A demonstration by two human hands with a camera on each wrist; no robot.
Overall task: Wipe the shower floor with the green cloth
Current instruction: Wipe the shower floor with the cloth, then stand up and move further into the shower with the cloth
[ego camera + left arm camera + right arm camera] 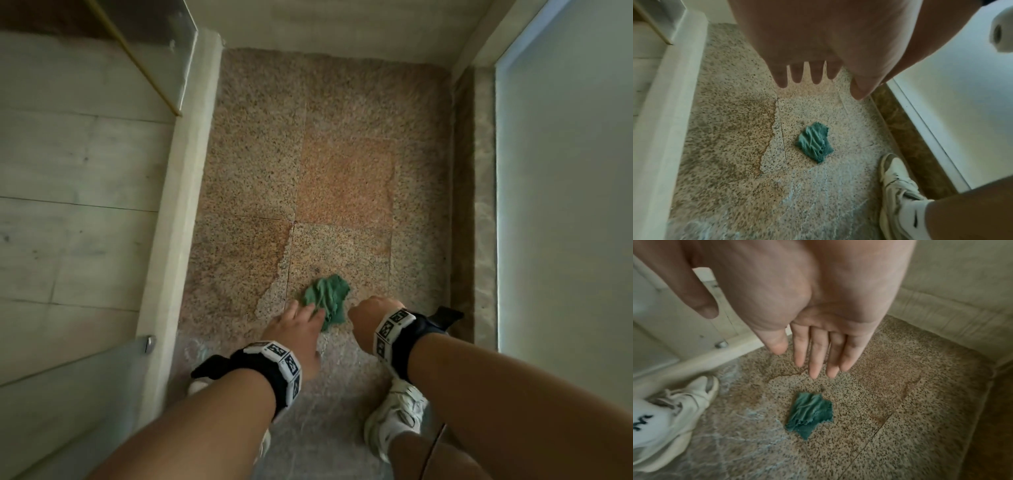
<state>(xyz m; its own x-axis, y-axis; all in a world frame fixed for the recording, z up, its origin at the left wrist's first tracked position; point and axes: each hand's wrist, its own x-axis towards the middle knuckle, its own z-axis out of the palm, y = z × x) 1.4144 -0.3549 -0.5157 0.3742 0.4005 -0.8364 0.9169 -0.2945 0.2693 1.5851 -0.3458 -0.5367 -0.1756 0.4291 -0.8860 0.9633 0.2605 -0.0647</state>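
The crumpled green cloth (327,297) lies by itself on the speckled shower floor (342,154). In the head view my left hand (301,322) hovers at the cloth's near left edge and my right hand (371,315) at its near right. The left wrist view shows my left hand (818,48) with straight fingers (797,71) well above the cloth (815,143), apart from it. Seen from the right wrist, my right hand (818,337) is also flat with straight fingers (816,356), above the cloth (809,412). Neither hand holds anything.
A pale raised curb (178,212) borders the floor on the left, with a glass panel (147,51) above it. A brown stone strip (462,205) and a white wall (565,205) run along the right. My white shoe (397,414) stands on whitish streaks (807,203).
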